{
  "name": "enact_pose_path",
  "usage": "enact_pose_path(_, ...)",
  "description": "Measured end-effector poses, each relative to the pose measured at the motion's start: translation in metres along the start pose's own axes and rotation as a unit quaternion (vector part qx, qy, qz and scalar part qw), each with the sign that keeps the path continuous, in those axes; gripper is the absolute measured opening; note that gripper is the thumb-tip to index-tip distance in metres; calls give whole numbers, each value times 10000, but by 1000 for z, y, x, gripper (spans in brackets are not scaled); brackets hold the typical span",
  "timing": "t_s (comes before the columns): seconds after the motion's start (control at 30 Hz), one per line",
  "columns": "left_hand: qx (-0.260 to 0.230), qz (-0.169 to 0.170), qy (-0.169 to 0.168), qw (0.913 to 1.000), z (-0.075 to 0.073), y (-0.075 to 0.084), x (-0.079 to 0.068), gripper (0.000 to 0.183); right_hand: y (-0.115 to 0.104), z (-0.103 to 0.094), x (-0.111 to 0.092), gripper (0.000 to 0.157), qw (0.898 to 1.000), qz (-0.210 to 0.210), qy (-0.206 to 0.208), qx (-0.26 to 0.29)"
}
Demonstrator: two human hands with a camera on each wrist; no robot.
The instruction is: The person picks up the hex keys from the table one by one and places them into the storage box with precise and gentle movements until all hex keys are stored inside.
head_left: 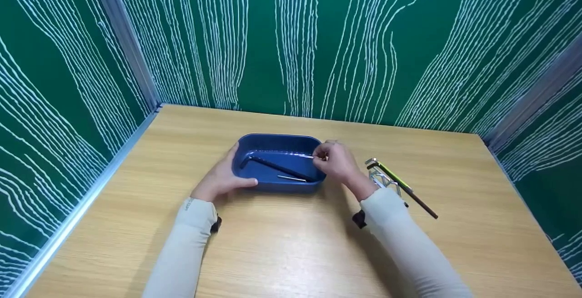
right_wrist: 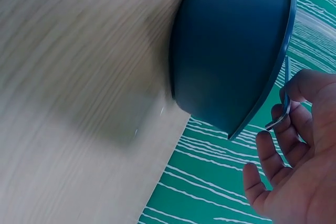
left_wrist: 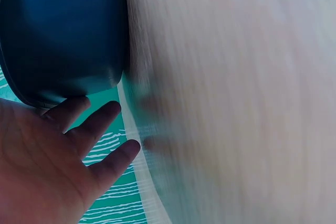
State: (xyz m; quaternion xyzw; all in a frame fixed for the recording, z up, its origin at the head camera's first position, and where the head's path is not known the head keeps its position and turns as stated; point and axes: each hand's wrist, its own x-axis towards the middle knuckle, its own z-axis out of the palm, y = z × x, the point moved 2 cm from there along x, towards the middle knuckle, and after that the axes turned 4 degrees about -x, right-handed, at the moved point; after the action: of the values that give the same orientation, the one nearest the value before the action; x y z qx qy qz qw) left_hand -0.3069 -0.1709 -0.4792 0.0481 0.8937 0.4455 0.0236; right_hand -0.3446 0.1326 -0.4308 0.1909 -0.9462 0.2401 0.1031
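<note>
A bent silver stick point(right_wrist: 286, 106) is pinched by thumb and finger of the right hand point(head_left: 335, 160) at the right rim of the blue box point(head_left: 282, 188). The box's left end is touched by the left hand point(head_left: 223, 177), its fingers spread apart. Inside, 1 black stick point(head_left: 282, 169) and 1 thin stick point(head_left: 292, 179) are seen.

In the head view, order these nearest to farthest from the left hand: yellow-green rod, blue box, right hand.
1. Blue box: touching the left hand.
2. Right hand: at the box's right end.
3. Yellow-green rod: on the table, farther right.
</note>
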Motion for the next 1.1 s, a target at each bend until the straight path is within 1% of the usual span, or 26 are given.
enact_pose_path(0.13, -7, -85, -6, 10000, 1, 0, -1, 115, -4, 3, 1, 6, 9999, 91, -110, 37)
enact_pose_path(0.23, -43, -124, 3, 9999, 0, 1, 0, 115, -7, 6, 1, 6, 9999, 37, -131, 43)
enact_pose_path(0.3, -39, -104, -6, 9999, 0, 2, 0, 115, -9, 7, 2, 5, 9998, 35, -169, 83)
enact_pose_path(0.5, 32, -11, -4, 10000, -1, 0, 1, 116, -16, 12, 3, 3, 9990, 213, -382, 108)
enact_pose_path(0.67, -68, 102, -2, 9999, 0, 1, 0, 116, -19, 14, 5, 4, 9994, 58, -347, 26)
enact_pose_path(0.77, -145, 107, 49, 9998, 1, 2, 0, 115, -21, 16, 6, 4, 9994, 27, -339, -14)
enact_pose_path(1.1, -81, 33, -28, 10000, 0, 1, 0, 115, -23, 27, 9, 4, 9973, 98, -718, 133)
